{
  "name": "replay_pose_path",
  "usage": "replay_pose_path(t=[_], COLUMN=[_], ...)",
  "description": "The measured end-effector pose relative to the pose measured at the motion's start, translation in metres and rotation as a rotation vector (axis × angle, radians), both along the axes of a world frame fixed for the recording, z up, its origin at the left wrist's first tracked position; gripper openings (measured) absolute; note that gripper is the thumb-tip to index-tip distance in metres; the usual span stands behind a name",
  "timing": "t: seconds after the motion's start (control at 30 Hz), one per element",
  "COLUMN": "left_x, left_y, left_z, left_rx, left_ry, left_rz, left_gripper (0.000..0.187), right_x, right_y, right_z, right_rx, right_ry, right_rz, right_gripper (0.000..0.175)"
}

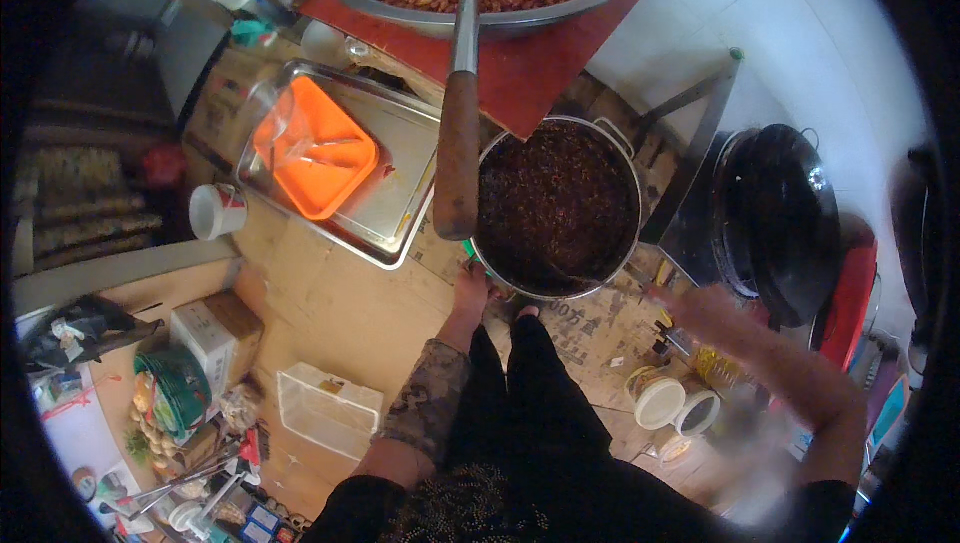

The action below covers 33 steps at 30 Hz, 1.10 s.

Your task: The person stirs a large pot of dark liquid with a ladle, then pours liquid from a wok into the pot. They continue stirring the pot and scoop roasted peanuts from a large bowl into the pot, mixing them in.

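A large metal pot (559, 205) of dark, reddish-brown chunky food stands in front of me. My left hand (474, 289) is at the pot's lower left rim beside something green; its fingers are closed, and what they grip is too small to tell. My right hand (679, 310), blurred, holds the handle of a utensil (577, 277) whose far end dips into the food by the near right rim. Above the pot's left edge reaches the wooden handle (456, 160) of a metal ladle, which rests across a steel basin (480, 18) of reddish peanuts.
The basin stands on a red board (517, 85) overhanging the pot. Left of it, a metal tray (405, 130) holds an orange plastic tray (322, 145). A black wok (780, 220) leans at the right. White tubs (660, 402) and a clear plastic bin (330, 408) stand on the cardboard-covered floor.
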State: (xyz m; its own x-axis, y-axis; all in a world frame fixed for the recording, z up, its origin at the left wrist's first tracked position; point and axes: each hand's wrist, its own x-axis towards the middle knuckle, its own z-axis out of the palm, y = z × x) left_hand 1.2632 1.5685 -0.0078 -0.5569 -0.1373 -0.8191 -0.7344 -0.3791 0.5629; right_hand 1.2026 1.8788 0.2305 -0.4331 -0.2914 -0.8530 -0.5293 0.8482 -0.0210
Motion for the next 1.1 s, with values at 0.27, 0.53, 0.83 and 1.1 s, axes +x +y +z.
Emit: replay_pose_path(t=[0.27,0.53,0.83,1.1], left_x=[0.007,0.009,0.005,0.006], left_y=[-0.001,0.003,0.006,0.006], left_z=[-0.018,-0.019,-0.005,-0.011], left_rx=[0.098,0.081,0.066,0.077], left_ry=[0.141,0.101,0.086,0.055], left_rz=[0.122,0.079,0.099,0.083], left_gripper=[0.015,0.010,0.013,0.015], right_x=[-0.064,-0.114,-0.034,0.091], right_y=[-0.017,-0.019,0.041,-0.054], right_z=[0.050,0.020,-0.031,-0.093], right_rx=[0.049,-0.146,0.154,-0.572], right_ry=[0.138,0.413,0.162,-0.965], right_rz=[0.019,-0.029,-0.386,-2.339], right_gripper=[0.036,0.027,0.040,0.027])
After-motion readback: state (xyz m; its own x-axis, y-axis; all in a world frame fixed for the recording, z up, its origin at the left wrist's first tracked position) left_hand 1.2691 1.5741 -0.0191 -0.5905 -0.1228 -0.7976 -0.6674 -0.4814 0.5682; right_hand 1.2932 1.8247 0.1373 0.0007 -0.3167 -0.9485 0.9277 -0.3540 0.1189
